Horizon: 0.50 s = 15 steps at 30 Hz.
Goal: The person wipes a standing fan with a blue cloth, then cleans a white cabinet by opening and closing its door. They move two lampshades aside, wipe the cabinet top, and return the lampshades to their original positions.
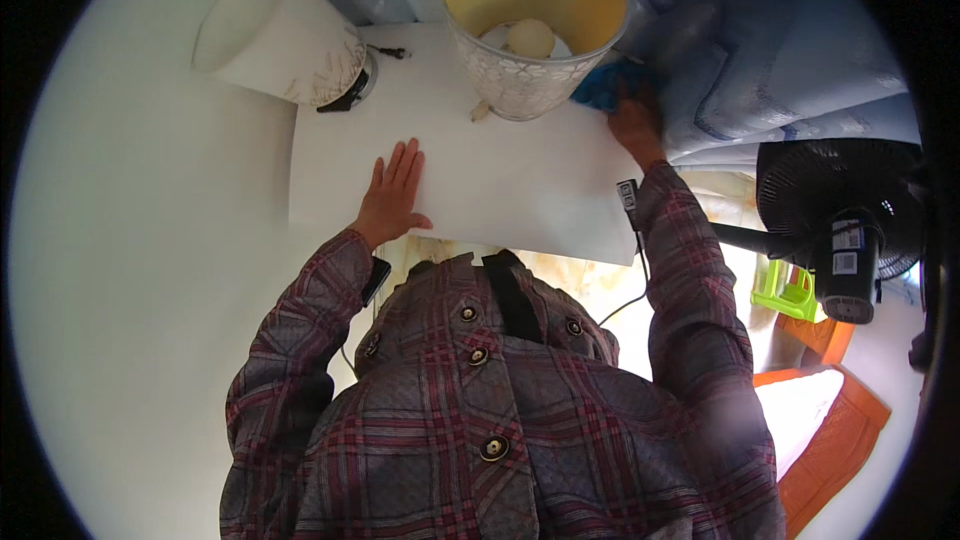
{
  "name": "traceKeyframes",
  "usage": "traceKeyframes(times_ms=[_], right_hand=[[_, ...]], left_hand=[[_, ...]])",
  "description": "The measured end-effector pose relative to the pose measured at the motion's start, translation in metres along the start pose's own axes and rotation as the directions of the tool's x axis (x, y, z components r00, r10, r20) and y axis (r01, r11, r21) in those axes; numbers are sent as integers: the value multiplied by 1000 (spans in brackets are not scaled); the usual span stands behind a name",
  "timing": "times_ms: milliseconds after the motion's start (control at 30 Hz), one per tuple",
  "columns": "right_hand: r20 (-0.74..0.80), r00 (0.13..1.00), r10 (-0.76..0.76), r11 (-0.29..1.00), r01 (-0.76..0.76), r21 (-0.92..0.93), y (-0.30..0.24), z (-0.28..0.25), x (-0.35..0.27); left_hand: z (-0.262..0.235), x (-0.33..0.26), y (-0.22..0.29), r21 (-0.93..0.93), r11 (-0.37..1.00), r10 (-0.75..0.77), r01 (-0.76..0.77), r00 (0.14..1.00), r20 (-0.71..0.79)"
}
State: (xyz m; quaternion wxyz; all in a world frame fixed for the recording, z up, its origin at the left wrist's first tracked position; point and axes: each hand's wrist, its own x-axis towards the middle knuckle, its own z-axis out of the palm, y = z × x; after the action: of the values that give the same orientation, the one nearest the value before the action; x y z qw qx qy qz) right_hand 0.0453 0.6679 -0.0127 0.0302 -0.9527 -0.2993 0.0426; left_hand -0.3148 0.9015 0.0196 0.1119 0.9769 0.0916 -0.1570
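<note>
Two lamps (285, 50) (530, 86), one cloth (598, 87)

We see a white lamp (270, 40) at upper left, beside a black plug (397, 53), and to its right a second lamp (530, 83) whose patterned shade is yellow inside (we look down onto its pale bulb (530, 39)). Blue-grey curtains (800, 50) hang behind. Farther right we find a black fan (848, 210), a bright green plastic object (785, 290), perhaps a basket, and orange-brown wooden furniture (848, 435) below.
</note>
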Motion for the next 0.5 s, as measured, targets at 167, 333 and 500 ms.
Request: traceKeyframes(times_ms=[167, 333, 500], right_hand=[[-90, 953, -291, 956, 293, 11, -3, 9, -55], [-172, 833, -525, 837, 543, 73, -27, 9, -130], [-139, 967, -212, 968, 227, 103, -9, 3, -190]], left_hand=[[3, -7, 9, -106, 964, -245, 244, 969, 1], [6, -8, 7, -186, 923, -341, 337, 940, 10], [11, -9, 2, -237, 926, -309, 295, 951, -27]])
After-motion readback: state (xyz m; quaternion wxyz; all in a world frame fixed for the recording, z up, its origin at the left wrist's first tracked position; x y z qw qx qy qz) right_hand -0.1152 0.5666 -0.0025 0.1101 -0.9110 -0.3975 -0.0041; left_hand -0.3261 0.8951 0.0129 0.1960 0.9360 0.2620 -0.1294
